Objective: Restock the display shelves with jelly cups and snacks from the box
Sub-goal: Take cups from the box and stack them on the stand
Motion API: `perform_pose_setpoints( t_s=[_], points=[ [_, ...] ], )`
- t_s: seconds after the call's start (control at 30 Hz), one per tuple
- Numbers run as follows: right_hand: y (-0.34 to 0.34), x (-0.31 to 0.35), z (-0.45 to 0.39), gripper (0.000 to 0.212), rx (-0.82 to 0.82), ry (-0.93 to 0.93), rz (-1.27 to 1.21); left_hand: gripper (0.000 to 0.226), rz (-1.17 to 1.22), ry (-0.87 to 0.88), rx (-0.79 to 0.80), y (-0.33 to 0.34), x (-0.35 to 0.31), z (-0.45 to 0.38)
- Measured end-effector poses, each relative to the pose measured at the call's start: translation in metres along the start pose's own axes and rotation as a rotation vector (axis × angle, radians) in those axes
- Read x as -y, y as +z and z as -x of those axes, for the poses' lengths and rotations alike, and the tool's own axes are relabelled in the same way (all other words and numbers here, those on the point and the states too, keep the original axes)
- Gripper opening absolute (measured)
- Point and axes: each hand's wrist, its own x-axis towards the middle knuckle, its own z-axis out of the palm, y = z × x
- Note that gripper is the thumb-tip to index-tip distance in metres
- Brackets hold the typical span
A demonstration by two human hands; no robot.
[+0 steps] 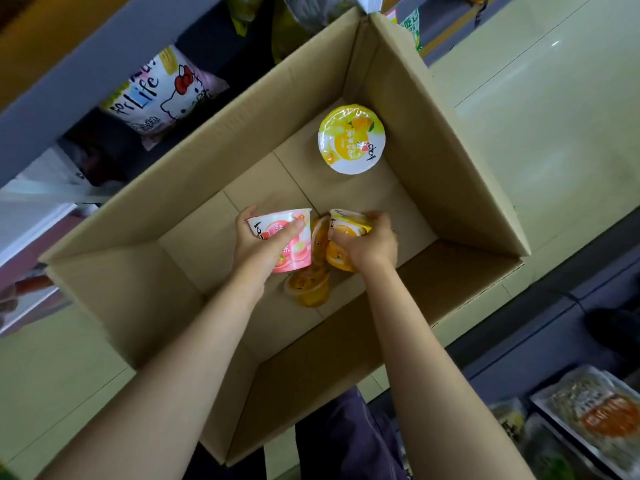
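My left hand (pixel 258 244) grips the pink cup (pixel 289 242); my right hand (pixel 369 245) grips an orange cup (pixel 346 233), both low in the box (pixel 415 109); lifting may knock the loose cups (pixel 308 289) beneath.

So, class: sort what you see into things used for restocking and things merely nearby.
Job: cardboard box; pink jelly cup in left hand; orange jelly cup in right hand; yellow-lidded cup.
Nearby: cat-print bag; tray packs.
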Motion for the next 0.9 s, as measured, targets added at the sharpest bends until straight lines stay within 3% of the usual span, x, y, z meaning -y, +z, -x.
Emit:
perform_pose_setpoints(
  t_s=[0.1, 0.3, 0.4, 0.47, 0.67, 0.8, 0.9],
  points=[
    [0.003, 0.003, 0.01, 0.073, -0.029, -0.122, -0.025, 0.087, 0.009, 0.028, -0.003, -0.01, 0.001, 0.002],
    [-0.012, 0.023, 0.078, 0.1, 0.039, -0.461, -0.305, 0.095, 0.133, 0.131, 0.018, -0.04, -0.015, 0.03],
    [-0.017, 0.044, 0.132, 0.101, 0.064, -0.616, -0.4, 0.068, 0.238, 0.255, 0.009, -0.073, -0.034, 0.065],
    [-0.016, 0.061, 0.176, 0.097, 0.06, -0.704, -0.441, 0.052, 0.278, 0.358, -0.021, -0.106, -0.047, 0.091],
    [0.008, 0.105, 0.331, 0.095, 0.021, -0.947, -0.565, 0.073, 0.426, 0.588, -0.068, -0.235, -0.086, 0.188],
    [0.037, 0.128, 0.441, 0.091, 0.084, -1.087, -0.661, 0.067, 0.457, 0.814, -0.15, -0.332, -0.098, 0.265],
    [0.059, 0.152, 0.52, 0.087, 0.146, -1.186, -0.663, 0.066, 0.505, 0.887, -0.23, -0.407, -0.108, 0.315]
  ],
)
